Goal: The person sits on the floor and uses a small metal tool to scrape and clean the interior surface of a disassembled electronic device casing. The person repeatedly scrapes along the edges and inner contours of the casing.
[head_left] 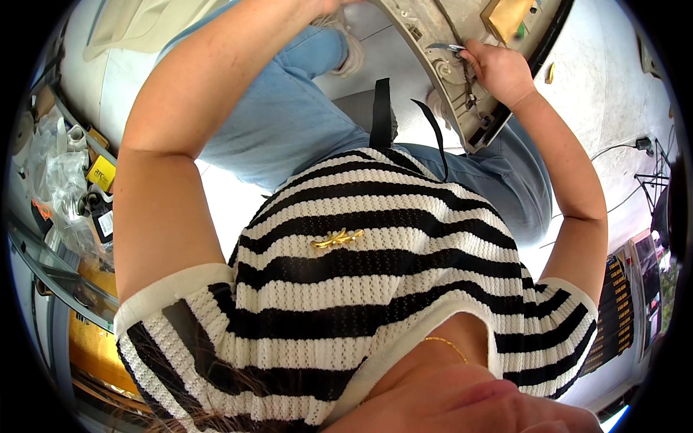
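A beige moulded panel with a black outer edge slants across my lap, its inner side facing up with clips and a thin dark wire on it. Over this side, my right hand is closed around a slim, pointed metal tool; most of its handle is hidden in my fingers. The tip points left across the panel, and whether it touches the surface I cannot tell. My left hand is close to the panel's far left edge. The top of the picture cuts off most of it, so its fingers are hidden.
A tan block-like piece lies on the panel's far part. Left stands a shelf with clear plastic bags and a yellow box. On the right, a black plug with a cable is near a thin-legged stand. Dark boxes are stacked lower right.
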Demonstrator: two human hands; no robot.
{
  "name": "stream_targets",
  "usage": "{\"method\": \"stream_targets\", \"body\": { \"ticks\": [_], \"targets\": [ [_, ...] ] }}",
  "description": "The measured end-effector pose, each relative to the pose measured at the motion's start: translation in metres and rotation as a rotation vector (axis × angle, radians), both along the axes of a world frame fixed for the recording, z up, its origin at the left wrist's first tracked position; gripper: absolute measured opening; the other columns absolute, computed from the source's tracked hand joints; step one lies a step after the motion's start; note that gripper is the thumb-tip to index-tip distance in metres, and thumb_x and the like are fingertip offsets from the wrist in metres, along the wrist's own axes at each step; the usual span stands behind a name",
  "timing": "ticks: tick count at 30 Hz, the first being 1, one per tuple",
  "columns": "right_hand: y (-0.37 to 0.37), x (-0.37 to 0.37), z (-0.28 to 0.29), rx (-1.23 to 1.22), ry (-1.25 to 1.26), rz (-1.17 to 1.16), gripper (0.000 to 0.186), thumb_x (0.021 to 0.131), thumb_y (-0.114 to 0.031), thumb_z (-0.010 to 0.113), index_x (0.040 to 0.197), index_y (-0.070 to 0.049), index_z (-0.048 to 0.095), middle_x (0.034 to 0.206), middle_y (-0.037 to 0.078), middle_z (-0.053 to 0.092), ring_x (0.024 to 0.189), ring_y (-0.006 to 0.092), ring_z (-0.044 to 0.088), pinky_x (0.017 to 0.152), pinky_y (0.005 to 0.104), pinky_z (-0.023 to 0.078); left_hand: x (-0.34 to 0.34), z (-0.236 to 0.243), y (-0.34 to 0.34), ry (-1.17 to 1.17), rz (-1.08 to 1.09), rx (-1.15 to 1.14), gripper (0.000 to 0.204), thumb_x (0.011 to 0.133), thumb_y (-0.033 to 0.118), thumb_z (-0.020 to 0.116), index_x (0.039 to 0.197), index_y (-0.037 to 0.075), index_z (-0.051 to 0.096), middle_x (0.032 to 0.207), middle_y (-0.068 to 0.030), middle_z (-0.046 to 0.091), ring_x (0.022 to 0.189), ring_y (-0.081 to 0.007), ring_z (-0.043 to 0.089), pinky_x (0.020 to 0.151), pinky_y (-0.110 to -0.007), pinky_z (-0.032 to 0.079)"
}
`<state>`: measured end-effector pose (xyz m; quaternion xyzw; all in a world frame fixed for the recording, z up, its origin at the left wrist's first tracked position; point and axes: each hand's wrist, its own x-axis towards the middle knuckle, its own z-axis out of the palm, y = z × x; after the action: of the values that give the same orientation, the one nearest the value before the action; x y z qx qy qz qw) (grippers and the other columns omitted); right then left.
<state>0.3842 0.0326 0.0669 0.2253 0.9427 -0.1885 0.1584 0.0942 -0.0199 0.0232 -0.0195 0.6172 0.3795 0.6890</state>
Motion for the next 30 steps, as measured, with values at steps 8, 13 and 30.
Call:
{"method": "stream_targets", "body": {
  "ticks": [8, 13, 30],
  "targets": [
    [-0.017, 0.006, 0.002, -0.004, -0.048, -0.103, 0.025, 0.091, -0.034, 0.048, 0.083, -0.011, 0.052, 0.063, 0.011, 0.061, 0.06, 0.0317, 0.061, 0.053, 0.0423, 0.049, 0.0, 0.005, 0.001, -0.016, -0.004, 0.021, 0.02, 0.064, -0.004, 0.049, 0.082, 0.0, 0.057, 0.075, -0.0111, 0.058, 0.07, -0.0246, 0.059, 0.069, -0.035, 0.053],
    [-0.019, 0.001, 0.013, 0.042, -0.059, -0.106, 0.024, 0.09, -0.033, 0.049, 0.081, -0.011, 0.053, 0.061, 0.011, 0.06, 0.059, 0.0321, 0.061, 0.051, 0.0415, 0.049, -0.002, -0.003, 0.002, -0.028, 0.0, 0.023, 0.021, 0.065, -0.004, 0.049, 0.084, 0.0, 0.057, 0.076, -0.011, 0.058, 0.07, -0.0251, 0.058, 0.068, -0.035, 0.053],
    [-0.014, 0.03, -0.002, -0.395, 0.23, -0.371, 0.026, 0.091, -0.026, 0.049, 0.087, -0.002, 0.058, 0.081, 0.014, 0.056, 0.081, 0.0339, 0.054, 0.07, 0.0398, 0.043, 0.0, -0.003, 0.003, -0.011, -0.022, 0.04, 0.014, 0.068, -0.002, 0.05, 0.08, 0.001, 0.057, 0.074, -0.0117, 0.059, 0.072, -0.0241, 0.06, 0.074, -0.036, 0.053]
  ]
}}
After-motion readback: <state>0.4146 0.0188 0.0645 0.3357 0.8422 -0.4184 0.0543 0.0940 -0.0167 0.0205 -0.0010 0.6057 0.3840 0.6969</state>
